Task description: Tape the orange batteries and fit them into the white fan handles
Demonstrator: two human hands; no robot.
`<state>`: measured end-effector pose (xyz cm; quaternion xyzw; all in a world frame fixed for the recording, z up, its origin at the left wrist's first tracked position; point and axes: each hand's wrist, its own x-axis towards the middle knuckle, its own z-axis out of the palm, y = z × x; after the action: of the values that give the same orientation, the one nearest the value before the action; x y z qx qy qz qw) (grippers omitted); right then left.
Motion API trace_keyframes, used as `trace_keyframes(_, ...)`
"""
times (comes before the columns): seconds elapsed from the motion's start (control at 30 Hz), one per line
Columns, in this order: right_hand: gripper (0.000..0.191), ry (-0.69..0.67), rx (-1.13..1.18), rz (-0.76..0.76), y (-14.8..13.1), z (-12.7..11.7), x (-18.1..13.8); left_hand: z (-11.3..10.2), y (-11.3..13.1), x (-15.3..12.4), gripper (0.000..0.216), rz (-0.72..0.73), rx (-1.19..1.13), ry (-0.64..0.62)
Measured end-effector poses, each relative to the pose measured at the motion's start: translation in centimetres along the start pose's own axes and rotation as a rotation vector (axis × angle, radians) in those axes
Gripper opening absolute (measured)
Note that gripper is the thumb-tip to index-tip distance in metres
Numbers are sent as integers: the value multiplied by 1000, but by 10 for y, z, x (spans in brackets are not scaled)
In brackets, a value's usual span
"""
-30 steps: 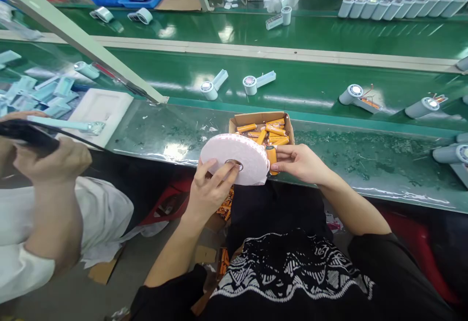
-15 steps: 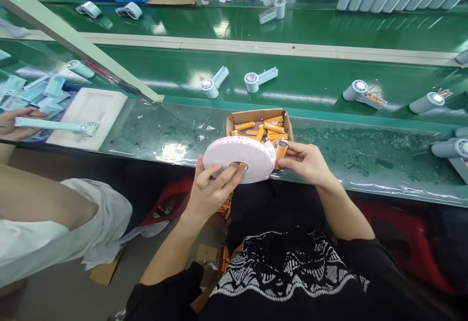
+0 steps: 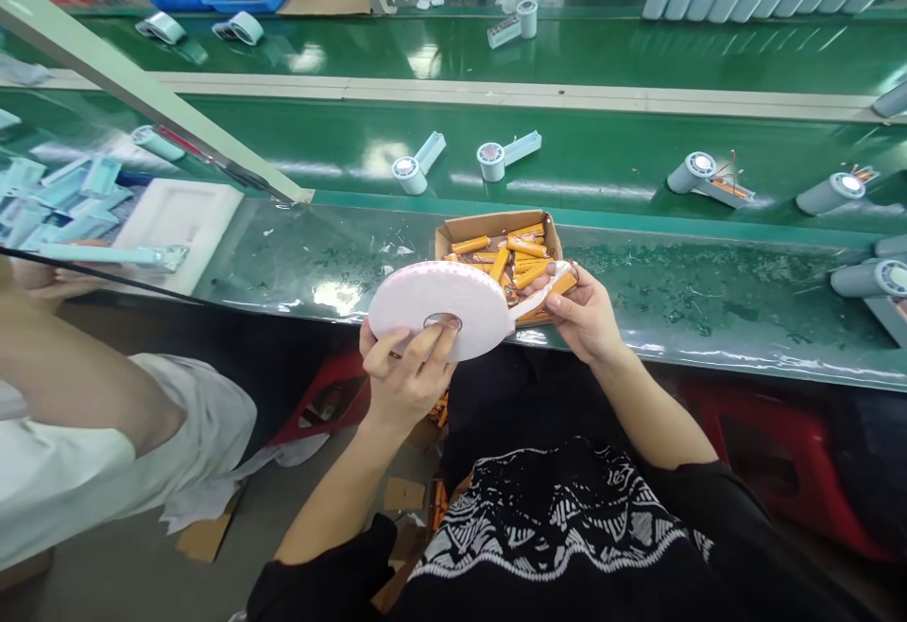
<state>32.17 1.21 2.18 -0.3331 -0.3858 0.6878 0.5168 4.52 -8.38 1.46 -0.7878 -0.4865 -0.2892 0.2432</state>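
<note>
My left hand (image 3: 411,367) grips a large flat roll of white tape (image 3: 403,305), some fingertips in its core hole. A short strip of tape (image 3: 533,301) runs from the roll's right edge to an orange cylindrical battery (image 3: 563,284). My right hand (image 3: 587,313) is closed on that battery, thumb and fingers pinching it with the tape end lying along it. Behind the roll, a small cardboard box (image 3: 488,223) holds several more orange batteries (image 3: 526,247). The roll hides the box's front left part.
Pale blue fan housings (image 3: 491,161) lie on the green conveyor (image 3: 595,154) beyond the bench edge. At left are a white foam block (image 3: 205,225), a pile of pale blue parts (image 3: 92,182) and a co-worker's arm (image 3: 63,348). A slanted metal post (image 3: 162,97) crosses the upper left.
The roll in my left hand has shifted left, away from the battery. My right hand has turned the battery from upright to slanting, and a strip of tape now stretches between them.
</note>
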Motion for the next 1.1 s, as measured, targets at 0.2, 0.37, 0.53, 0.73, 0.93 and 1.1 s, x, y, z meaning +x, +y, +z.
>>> trace_keyframes(0.2,68,3,-66,-54,-1,5,-5,6,11,3,64,-80,-80,-115)
trace_keyframes(0.37,55,29,-193,-147,-9,2,-9,4,4,16,65,-33,-154,-245)
trace_keyframes(0.53,47,-20,-396,-198,-13,1,-16,-1,8,48,46,-79,-316,-9)
trace_keyframes(0.73,29,-46,-651,-393,-18,1,-23,-3,43,105,23,-53,-496,65)
trace_keyframes(0.93,21,-41,-707,-557,-18,3,-22,2,60,113,10,-151,-491,195)
trace_keyframes(1.1,20,-28,-831,-567,-18,0,-23,-3,69,112,6,-17,-306,147)
